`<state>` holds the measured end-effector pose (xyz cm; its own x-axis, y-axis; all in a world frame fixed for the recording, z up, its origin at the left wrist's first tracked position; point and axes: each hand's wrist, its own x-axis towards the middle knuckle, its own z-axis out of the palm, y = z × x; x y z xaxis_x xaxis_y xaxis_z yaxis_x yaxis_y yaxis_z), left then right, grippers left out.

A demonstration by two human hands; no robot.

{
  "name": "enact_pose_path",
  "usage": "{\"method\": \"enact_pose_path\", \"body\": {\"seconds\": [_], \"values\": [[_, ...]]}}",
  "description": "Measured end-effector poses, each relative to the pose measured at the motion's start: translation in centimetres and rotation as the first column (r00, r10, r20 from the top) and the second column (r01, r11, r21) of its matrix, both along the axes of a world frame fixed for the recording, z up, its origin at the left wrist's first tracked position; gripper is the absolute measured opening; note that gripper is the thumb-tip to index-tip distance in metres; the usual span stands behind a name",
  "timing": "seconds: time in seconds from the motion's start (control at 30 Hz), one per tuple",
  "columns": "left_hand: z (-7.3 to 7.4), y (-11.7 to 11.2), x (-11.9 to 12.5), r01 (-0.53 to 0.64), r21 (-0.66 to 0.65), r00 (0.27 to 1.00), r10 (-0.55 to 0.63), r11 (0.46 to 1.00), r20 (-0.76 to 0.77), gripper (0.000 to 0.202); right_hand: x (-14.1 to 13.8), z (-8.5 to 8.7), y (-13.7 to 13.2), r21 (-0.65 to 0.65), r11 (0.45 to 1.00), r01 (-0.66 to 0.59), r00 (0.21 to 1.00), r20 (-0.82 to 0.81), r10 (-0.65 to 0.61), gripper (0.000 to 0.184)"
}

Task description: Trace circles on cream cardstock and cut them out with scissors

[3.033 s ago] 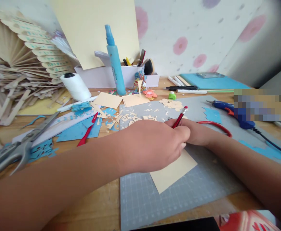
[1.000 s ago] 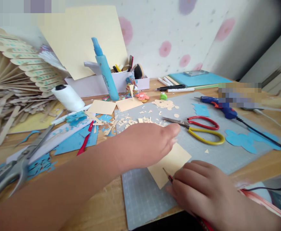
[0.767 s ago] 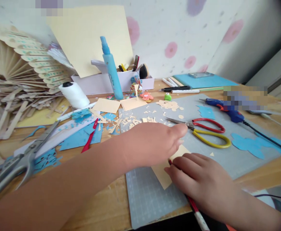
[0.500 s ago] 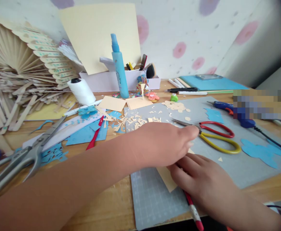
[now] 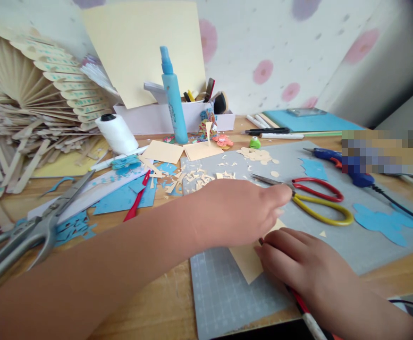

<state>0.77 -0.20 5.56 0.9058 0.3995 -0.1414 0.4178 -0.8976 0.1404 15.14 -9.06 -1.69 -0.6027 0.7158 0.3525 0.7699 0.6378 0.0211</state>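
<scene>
My left hand (image 5: 236,212) reaches across from the left, its back toward me, with thumb and fingers bunched together over a cream piece of paper (image 5: 246,264). The fingers' undersides are hidden, but the hand holds the paper down on the grey cutting mat (image 5: 220,302). Just right of it, my right hand (image 5: 298,259) is closed around a red pencil (image 5: 300,302) with a whitish band toward its rear. Its dark tip pokes out beside the left fingers, over the paper. Yellow-and-red-handled scissors (image 5: 319,210) lie beyond both hands, blades near the left thumb.
Large grey scissors (image 5: 45,229) rest at left among blue paper scraps (image 5: 75,229). Cream offcuts (image 5: 199,179) and paper discs (image 5: 257,155) litter the mat. A blue spray bottle (image 5: 175,104) stands behind. At right lies a blue corded tool (image 5: 357,172).
My right hand has slid slightly right, away from the left fingers, so the pencil tip now shows. The pencil's rear end has shifted down and right. My left hand stays nearly still.
</scene>
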Motion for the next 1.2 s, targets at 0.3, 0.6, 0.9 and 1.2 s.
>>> {"method": "enact_pose_path", "body": {"seconds": [0.3, 0.6, 0.9, 1.2], "values": [[0.0, 0.1, 0.0, -0.047, -0.047, 0.999, 0.047, 0.998, -0.009, 0.025, 1.2, -0.2, 0.3, -0.034, 0.998, 0.044, 0.998, -0.036, -0.045, 0.026], [-0.3, 0.1, 0.0, -0.063, -0.049, 0.997, 0.066, 0.997, 0.047, 0.025, 4.0, 0.7, 1.3, -0.173, 0.962, 0.21, 0.85, -0.455, -0.267, 0.006], [0.1, -0.2, -0.2, -0.129, 0.04, 0.977, 0.12, 0.991, 0.179, 0.03, 7.3, 2.5, 8.3, -0.616, 0.776, -0.132, 0.83, -0.497, -0.253, 0.021], [0.0, -0.4, 1.9, -0.16, 0.126, 0.975, 0.136, 0.979, 0.179, 0.027, 8.0, 2.0, 9.7, -0.697, 0.604, -0.386, 0.718, -0.638, -0.277, 0.02]]}}
